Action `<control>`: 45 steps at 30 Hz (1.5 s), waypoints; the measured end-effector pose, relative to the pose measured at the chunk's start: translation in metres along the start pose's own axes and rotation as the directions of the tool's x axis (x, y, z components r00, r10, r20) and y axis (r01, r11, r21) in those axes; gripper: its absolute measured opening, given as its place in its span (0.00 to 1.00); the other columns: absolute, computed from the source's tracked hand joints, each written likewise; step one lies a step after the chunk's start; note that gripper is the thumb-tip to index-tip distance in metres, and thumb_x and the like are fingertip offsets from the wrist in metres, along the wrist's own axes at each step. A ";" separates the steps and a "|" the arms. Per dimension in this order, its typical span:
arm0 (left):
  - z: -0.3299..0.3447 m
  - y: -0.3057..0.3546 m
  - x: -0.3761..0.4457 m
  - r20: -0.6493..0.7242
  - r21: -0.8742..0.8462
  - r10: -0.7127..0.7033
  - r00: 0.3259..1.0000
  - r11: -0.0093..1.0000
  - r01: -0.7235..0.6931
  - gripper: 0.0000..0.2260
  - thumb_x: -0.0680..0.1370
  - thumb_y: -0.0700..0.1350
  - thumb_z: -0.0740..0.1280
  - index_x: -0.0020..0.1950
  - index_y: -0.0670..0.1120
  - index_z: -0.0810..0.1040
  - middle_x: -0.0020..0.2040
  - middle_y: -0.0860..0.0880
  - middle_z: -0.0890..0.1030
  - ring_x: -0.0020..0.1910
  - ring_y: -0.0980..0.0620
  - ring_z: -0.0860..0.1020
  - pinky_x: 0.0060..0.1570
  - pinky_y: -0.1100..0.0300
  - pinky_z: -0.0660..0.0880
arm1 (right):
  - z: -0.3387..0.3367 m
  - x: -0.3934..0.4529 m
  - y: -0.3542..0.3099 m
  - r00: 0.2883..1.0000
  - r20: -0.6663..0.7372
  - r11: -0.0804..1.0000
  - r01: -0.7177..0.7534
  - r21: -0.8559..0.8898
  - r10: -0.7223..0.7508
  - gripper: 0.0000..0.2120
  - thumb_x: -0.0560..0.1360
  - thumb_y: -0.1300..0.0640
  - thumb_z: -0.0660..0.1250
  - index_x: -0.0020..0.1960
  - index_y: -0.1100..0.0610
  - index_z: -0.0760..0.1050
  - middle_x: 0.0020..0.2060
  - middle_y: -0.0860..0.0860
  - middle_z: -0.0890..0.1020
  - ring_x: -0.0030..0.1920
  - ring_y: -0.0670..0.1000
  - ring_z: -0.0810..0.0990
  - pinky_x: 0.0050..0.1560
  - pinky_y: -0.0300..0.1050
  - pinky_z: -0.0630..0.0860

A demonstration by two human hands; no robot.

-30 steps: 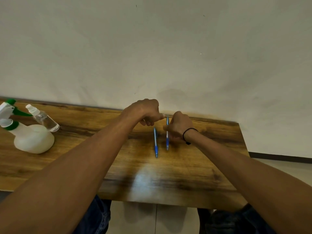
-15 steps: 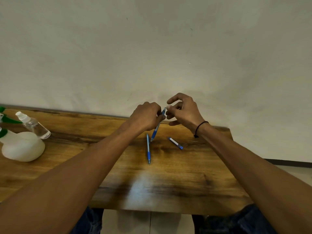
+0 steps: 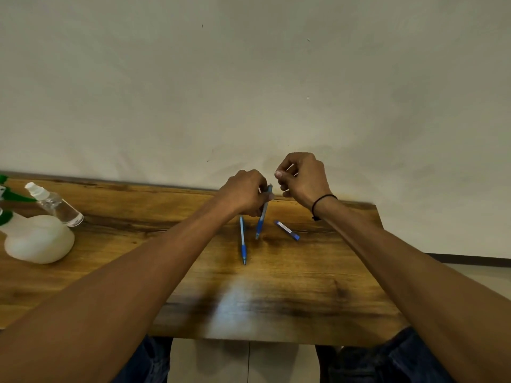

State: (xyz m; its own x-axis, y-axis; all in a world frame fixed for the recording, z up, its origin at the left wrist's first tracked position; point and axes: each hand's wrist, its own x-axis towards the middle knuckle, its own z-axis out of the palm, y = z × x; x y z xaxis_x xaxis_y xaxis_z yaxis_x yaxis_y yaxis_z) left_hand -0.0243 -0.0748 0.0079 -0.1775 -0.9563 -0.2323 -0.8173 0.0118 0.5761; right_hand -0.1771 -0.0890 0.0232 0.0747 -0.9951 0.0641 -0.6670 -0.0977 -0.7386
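My left hand grips a blue mechanical pencil near its top, tip pointing down toward the wooden table. Just to the right and a little higher, my right hand has its fingers curled and pinches something small and thin; what it is I cannot make out. A second blue pencil lies flat on the table below my left hand. A small blue lead case lies on the table to the right of the pencils.
A white spray bottle with a green trigger and a small clear spray bottle stand at the table's left end. A plain wall rises right behind the table. The table's right edge is near my right forearm.
My right hand has drawn away from the pencil's top, up and to the right, with fingers now curled. Earlier it let the lead case go on the table. My left hand keeps the pencil.
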 end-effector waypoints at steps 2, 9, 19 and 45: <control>0.003 -0.003 0.002 0.011 -0.103 -0.067 0.998 0.992 0.067 0.11 0.82 0.47 0.70 0.57 0.40 0.82 0.44 0.43 0.88 0.37 0.50 0.88 0.46 0.56 0.85 | 0.002 0.000 0.007 0.999 0.026 0.993 0.022 -0.115 -0.019 0.02 0.78 0.62 0.73 0.46 0.59 0.82 0.37 0.56 0.85 0.38 0.56 0.86 0.46 0.57 0.85; 0.033 -0.024 0.003 0.048 -0.203 -0.283 0.958 0.936 0.287 0.15 0.78 0.51 0.74 0.47 0.38 0.85 0.37 0.45 0.88 0.36 0.51 0.88 0.51 0.52 0.85 | 0.019 -0.012 0.028 0.953 0.302 0.845 0.150 -0.513 0.014 0.06 0.73 0.60 0.75 0.45 0.54 0.79 0.47 0.57 0.82 0.49 0.62 0.81 0.50 0.56 0.81; 0.085 -0.038 0.013 0.043 -0.167 -0.416 0.908 0.894 0.417 0.13 0.78 0.48 0.76 0.54 0.39 0.82 0.41 0.44 0.87 0.35 0.50 0.87 0.37 0.57 0.85 | 0.048 -0.033 0.046 0.855 0.510 0.764 0.265 -0.589 0.097 0.06 0.77 0.55 0.70 0.48 0.55 0.74 0.52 0.59 0.81 0.52 0.62 0.80 0.42 0.50 0.71; 0.080 -0.037 0.007 -0.024 -0.116 -0.370 0.929 0.924 0.365 0.12 0.79 0.51 0.74 0.48 0.43 0.79 0.33 0.50 0.84 0.27 0.58 0.82 0.26 0.66 0.72 | 0.031 -0.025 0.077 0.846 0.410 0.678 0.080 -0.730 0.341 0.18 0.76 0.56 0.74 0.63 0.55 0.74 0.55 0.55 0.78 0.53 0.58 0.78 0.50 0.53 0.76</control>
State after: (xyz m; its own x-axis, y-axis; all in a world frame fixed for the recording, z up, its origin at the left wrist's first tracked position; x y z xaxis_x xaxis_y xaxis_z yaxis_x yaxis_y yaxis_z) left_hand -0.0393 -0.0583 -0.0773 0.1510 -0.8993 -0.4103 -0.7564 -0.3724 0.5378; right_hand -0.2076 -0.0715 -0.0558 0.1396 -0.8700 -0.4729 -0.9878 -0.1554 -0.0057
